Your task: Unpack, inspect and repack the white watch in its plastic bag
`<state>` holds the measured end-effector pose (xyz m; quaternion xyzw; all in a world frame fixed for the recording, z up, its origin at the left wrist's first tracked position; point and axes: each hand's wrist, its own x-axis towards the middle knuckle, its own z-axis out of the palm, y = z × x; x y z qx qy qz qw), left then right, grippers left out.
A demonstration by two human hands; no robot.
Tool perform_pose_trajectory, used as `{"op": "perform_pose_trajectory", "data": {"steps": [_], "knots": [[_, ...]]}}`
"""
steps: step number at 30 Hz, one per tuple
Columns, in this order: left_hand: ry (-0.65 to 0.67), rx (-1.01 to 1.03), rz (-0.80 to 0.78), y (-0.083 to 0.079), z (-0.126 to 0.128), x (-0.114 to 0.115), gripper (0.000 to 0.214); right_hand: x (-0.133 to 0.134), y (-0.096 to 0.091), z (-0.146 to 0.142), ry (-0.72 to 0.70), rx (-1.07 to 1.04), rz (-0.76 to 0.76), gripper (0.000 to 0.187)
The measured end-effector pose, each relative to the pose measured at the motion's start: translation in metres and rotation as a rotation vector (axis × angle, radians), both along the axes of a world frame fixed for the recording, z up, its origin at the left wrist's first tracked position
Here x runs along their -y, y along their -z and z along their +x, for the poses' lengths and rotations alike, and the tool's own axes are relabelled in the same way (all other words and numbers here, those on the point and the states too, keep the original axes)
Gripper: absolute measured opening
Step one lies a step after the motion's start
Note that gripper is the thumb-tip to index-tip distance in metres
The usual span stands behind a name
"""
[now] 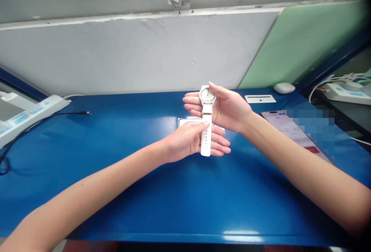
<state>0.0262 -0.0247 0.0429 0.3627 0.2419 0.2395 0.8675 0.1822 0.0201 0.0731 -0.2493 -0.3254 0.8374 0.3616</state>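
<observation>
A white wristwatch with a round, pale dial is held up above the blue table, its strap hanging toward me. My left hand pinches the holed strap between thumb and fingers, the fingertips stretched out behind it. Around the watch case is my right hand, thumb at the case's upper edge and fingers lying behind it. Partly hidden behind my hands, a flat white object rests on the table; I cannot make out its kind.
On the right lie a phone with a lit screen, a white card and a rounded white case. A white power strip and a black cable are on the left. The wall panel stands behind the blue table.
</observation>
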Motion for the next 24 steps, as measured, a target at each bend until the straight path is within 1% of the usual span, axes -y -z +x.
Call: {"op": "perform_pose_trajectory", "data": {"steps": [10,24], "knots": [[-0.017,-0.024,-0.012,0.0015,-0.0011,0.0007,0.034,-0.0027,0.0021,0.0028,-0.006,0.016,0.018,0.052],[-0.014,-0.025,-0.020,-0.0014,0.0000,-0.0002,0.034,-0.0024,0.0015,0.0018,0.006,0.019,0.017,0.060]]}}
